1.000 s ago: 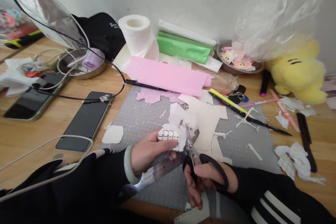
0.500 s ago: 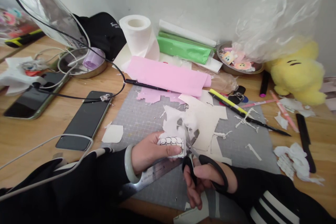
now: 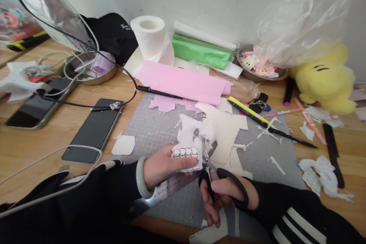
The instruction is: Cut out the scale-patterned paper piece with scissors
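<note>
My left hand (image 3: 162, 164) pinches a small white paper piece (image 3: 185, 154) with black rounded outlines drawn on it, thumb on top. In my right hand (image 3: 220, 194) is a pair of scissors (image 3: 236, 187) with black handles, its loops around my thumb and fingers. The blades meet the right edge of the drawn piece; I cannot make out exactly how far they are apart. Just beyond lies torn white paper (image 3: 188, 127) on the grey cutting mat (image 3: 148, 133). Under my left hand a metal ruler (image 3: 171, 188) is partly hidden.
Cream card offcuts (image 3: 225, 133) and pink sheet (image 3: 183, 82) lie ahead. Pens (image 3: 257, 118) and a black knife-like tool (image 3: 333, 156) are to the right. Two phones (image 3: 93, 129), cables and a metal bowl (image 3: 94, 78) sit left. A paper roll (image 3: 151, 42) and yellow plush (image 3: 326, 80) stand behind.
Almost nothing differs. The drawn paper in my left hand looks very slightly shifted, and the scissors stay at its right edge.
</note>
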`<state>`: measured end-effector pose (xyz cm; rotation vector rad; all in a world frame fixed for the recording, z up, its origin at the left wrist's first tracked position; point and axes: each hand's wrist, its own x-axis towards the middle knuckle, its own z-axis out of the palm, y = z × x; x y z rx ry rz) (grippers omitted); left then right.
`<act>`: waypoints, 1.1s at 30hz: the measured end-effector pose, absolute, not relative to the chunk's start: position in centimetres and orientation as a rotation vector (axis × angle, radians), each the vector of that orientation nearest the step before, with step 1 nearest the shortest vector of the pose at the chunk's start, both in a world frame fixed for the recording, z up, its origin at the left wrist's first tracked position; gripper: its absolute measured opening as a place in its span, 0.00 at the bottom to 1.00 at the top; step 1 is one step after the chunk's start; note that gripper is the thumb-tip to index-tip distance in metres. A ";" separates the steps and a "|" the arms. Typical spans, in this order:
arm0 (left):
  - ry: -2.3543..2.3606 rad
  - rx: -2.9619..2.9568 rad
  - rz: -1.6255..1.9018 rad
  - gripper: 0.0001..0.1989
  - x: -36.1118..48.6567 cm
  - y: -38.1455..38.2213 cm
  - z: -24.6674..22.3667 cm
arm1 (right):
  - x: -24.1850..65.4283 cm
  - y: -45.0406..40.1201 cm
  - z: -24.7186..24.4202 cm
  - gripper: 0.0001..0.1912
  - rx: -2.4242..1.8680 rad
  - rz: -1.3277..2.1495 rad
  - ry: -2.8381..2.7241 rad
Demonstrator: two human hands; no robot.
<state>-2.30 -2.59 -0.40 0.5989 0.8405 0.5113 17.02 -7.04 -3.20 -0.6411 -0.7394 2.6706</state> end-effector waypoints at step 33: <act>0.859 0.674 0.511 0.15 -2.3 -2.4 -0.4 | 17.1 -7.1 -3.5 0.24 -0.594 2.641 -0.783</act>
